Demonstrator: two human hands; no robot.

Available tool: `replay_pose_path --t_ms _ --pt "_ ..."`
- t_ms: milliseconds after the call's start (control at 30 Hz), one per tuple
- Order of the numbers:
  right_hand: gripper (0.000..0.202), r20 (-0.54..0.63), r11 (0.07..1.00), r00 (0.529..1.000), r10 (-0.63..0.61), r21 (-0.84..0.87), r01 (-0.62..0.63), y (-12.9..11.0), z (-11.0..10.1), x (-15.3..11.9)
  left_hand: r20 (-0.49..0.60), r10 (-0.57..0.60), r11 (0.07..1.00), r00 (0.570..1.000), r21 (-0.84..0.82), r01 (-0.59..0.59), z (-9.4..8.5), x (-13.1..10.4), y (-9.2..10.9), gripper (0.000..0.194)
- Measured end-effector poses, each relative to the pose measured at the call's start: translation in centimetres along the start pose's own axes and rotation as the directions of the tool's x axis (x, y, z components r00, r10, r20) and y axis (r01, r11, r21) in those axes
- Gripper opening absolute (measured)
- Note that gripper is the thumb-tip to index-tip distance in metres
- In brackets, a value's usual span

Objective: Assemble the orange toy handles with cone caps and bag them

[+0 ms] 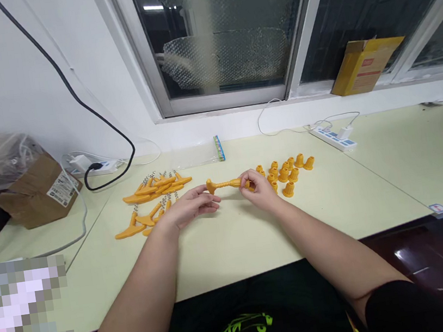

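Note:
A yellow corkscrew with a T-shaped handle lies level between my hands, above the table. My right hand pinches its wide yellow collar end. Beside the T-handle is my left hand, its fingers apart and partly curled; whether a fingertip touches the handle I cannot tell. To the left, several yellow T-handled corkscrews with metal spirals lie in two groups, the nearer one partly hidden by my left hand. Several yellow bell-shaped collars stand beyond and right of my right hand.
A clear plastic bag lies at the back near the wall. Power strips with cables sit at the back right and back left. An open cardboard box stands at far left, and a yellow carton leans against the window.

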State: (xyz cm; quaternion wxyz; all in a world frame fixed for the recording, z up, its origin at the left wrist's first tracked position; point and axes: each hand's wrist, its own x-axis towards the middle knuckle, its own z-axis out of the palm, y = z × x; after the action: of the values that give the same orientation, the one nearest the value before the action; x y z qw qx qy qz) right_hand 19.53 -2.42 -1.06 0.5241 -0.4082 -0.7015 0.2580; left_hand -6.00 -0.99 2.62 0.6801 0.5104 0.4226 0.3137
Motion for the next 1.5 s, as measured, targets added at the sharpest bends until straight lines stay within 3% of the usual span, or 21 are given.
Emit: replay_pose_path --t_ms 67,167,333,467,600,733,867,967,1067,1133,1200,1300,1500 --pt "0.009 0.014 1.0 1.0 -0.005 0.001 0.005 -0.1 0.0 0.0 0.018 0.024 0.995 1.0 0.1 -0.025 0.0 0.1 -0.2 0.031" --pt "0.01 0.029 0.999 0.999 -0.043 0.001 0.043 -0.3 0.1 -0.1 -0.031 0.073 0.978 0.997 0.2 -0.066 0.0 0.4 -0.3 0.04" --pt "0.009 0.078 0.998 0.995 -0.069 0.004 0.069 -0.6 0.2 -0.3 -0.118 0.136 0.988 0.984 0.089 -0.126 0.4 0.4 -0.3 0.04" --pt "0.009 0.082 0.999 0.995 -0.054 0.005 0.054 -0.6 0.3 -0.3 -0.15 0.142 0.99 0.978 0.043 -0.137 0.5 0.3 -0.2 0.059" --pt "0.008 0.03 1.0 0.999 -0.028 0.012 0.028 -0.4 0.3 -0.2 -0.137 0.094 0.994 0.986 -0.045 -0.101 0.3 0.2 0.3 0.042" --pt "0.007 -0.023 1.0 1.0 -0.005 -0.002 0.005 -0.5 0.2 0.0 -0.101 0.122 0.984 0.987 -0.117 -0.134 0.0 -0.2 1.0 0.048" --pt "0.006 -0.068 1.0 0.998 0.012 -0.006 -0.012 -0.8 0.1 0.1 -0.236 0.182 0.983 0.955 0.063 -0.171 -0.7 -0.3 1.0 0.04" --pt "0.006 -0.057 1.0 0.998 0.012 -0.007 -0.012 -0.9 0.0 0.0 -0.406 0.303 0.935 0.862 0.302 -0.186 -1.6 0.1 0.6 0.039" --pt "0.005 -0.039 1.0 0.999 0.006 -0.006 -0.006 -0.9 0.1 0.0 -0.523 0.518 0.817 0.677 0.536 -0.211 -2.5 0.5 0.5 0.036" --pt "0.004 -0.035 1.0 0.999 0.003 -0.005 -0.003 -0.9 0.1 0.0 -0.493 0.656 0.699 0.571 0.683 -0.213 -3.0 0.4 0.6 0.031" --pt "0.005 -0.033 1.0 0.999 0.001 -0.007 -0.001 -1.0 0.1 0.0 -0.411 0.751 0.58 0.517 0.785 -0.219 -3.3 0.1 0.8 0.028" --pt "0.006 -0.022 1.0 1.0 0.008 -0.024 -0.008 -1.0 0.0 0.0 -0.267 0.799 0.466 0.538 0.841 -0.275 -3.5 -0.2 0.9 0.028" --pt "0.022 -0.057 0.991 0.99 0.126 0.05 -0.123 -1.2 -0.2 0.0 -0.041 0.682 0.378 0.73 0.875 -0.304 -3.5 -0.2 0.3 0.028"
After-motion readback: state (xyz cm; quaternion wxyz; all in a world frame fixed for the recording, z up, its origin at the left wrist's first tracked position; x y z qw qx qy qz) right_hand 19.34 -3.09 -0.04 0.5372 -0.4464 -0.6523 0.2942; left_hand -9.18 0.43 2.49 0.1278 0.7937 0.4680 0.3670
